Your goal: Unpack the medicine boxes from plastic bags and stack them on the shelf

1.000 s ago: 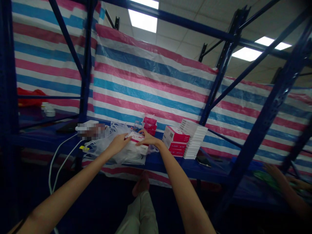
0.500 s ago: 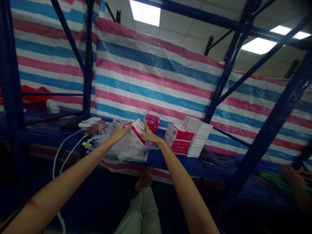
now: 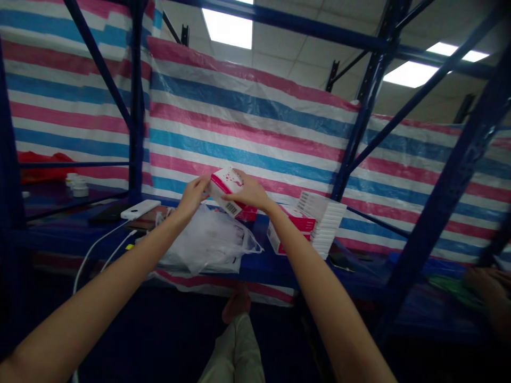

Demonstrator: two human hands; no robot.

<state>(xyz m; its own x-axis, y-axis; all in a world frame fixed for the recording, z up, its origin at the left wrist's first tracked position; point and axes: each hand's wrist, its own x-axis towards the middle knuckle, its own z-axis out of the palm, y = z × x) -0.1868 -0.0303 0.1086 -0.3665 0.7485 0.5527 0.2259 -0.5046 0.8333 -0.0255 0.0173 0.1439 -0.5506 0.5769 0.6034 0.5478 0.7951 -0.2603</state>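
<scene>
**A Light, Even Grip From Both Sides**

Beyond your hands hangs the striped sheet [image 3: 247, 122], and below them runs the blue shelf [image 3: 255, 266]. A crumpled plastic bag [image 3: 207, 239] lies on it, just under your hands. To the right of your right hand stand the stack of white cases [image 3: 329, 221] and, nearer, some pink-and-white cartons [image 3: 304, 219], partly covered by your forearm.

The box [image 3: 224, 184] is between your hands, tilted, above the bag. Your left hand [image 3: 194, 196] is nearly closed, pinching its left end; your right hand [image 3: 252, 191] curves half-closed around the right side, thumb on the near part, fingers at the far edge.

Share the load evenly — a hard squeeze at one end could dent what looks like thin card. Keep your fingertips clear of the bag's loose film. Smallest of all, the barcode [image 3: 232, 208] shows below your right thumb — leave it uncovered.
</scene>
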